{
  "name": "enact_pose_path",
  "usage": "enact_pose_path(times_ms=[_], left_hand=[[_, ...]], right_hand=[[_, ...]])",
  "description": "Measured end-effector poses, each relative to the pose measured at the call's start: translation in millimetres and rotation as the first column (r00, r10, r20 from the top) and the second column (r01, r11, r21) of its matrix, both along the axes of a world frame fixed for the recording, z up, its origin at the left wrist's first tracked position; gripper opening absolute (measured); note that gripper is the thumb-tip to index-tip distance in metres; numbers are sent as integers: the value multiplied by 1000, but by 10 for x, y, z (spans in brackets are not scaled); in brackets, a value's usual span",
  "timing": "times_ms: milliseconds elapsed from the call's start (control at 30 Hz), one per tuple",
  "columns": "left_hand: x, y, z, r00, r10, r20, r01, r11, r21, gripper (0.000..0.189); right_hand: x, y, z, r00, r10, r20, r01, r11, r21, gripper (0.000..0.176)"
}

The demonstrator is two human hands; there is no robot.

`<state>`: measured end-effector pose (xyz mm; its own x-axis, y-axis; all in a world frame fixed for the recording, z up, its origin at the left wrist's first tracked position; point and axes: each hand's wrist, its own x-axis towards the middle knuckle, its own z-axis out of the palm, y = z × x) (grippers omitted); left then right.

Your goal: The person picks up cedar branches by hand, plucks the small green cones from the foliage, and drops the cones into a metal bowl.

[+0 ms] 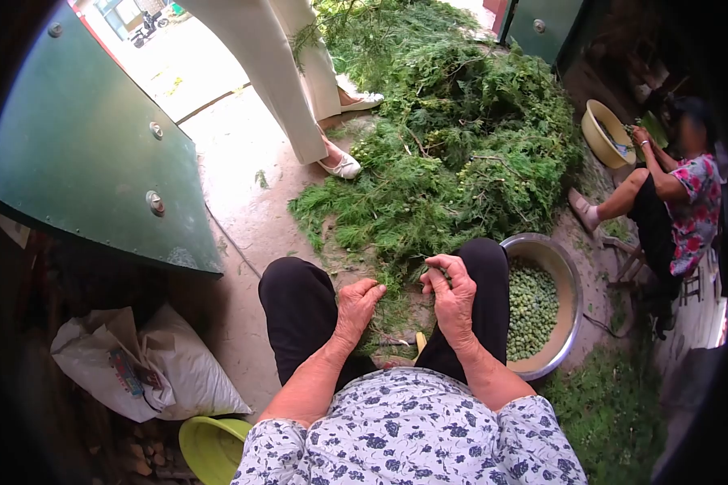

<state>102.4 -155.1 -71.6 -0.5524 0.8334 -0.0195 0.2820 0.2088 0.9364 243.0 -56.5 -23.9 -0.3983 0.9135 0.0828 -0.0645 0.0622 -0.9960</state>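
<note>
My left hand (359, 309) is closed in a pinch above my left knee's inner side, its fingertips in front of green foliage; what they hold, if anything, is too small to make out. Facing it, my right hand (451, 297) has its fingers curled by my right knee, with a bit of green sprig (425, 270) at the fingertips. Beyond my knees lies a big heap of leafy evergreen branches (461, 153). Beside my right leg stands a metal basin (575, 291), partly filled with small round green cones (532, 311).
A person in white trousers (287, 73) stands at the heap's left. Another person in a flowered top (696, 202) sits at right, hands by a yellow basin (598, 145). Green door (81, 153), white sack (190, 364) and lime-green basin (198, 449) are left; more clippings (607, 404) lie right.
</note>
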Motion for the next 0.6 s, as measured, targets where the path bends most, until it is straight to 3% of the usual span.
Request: enact_pose_path(times_ms=[100, 200, 267, 333, 400, 433, 600], left_hand=[[-6, 12, 20, 1000, 11, -8, -11, 1000, -3, 17], [-5, 25, 44, 1000, 28, -4, -28, 1000, 14, 20], [-13, 28, 36, 999, 33, 3, -33, 999, 20, 24], [-34, 21, 6, 999, 35, -41, -35, 999, 5, 18], [-36, 27, 8, 999, 41, -33, -41, 999, 11, 18], [-33, 30, 9, 999, 46, -25, -45, 999, 15, 18], [-36, 43, -13, 998, 58, -8, -58, 998, 4, 19]], right_hand=[[208, 211, 226, 985, -163, -52, 170, 966, 195, 7], [514, 488, 185, 916, -381, -128, 400, 894, 202, 9], [819, 670, 47, 866, -498, -47, 498, 852, 164, 11], [1078, 791, -98, 769, -637, 53, 606, 754, 254, 11], [1296, 842, -236, 647, -726, 231, 648, 684, 334, 11], [1457, 877, -390, 586, -758, 287, 570, 637, 519, 14], [1795, 927, -779, 456, -811, 367, 647, 585, 489, 20]])
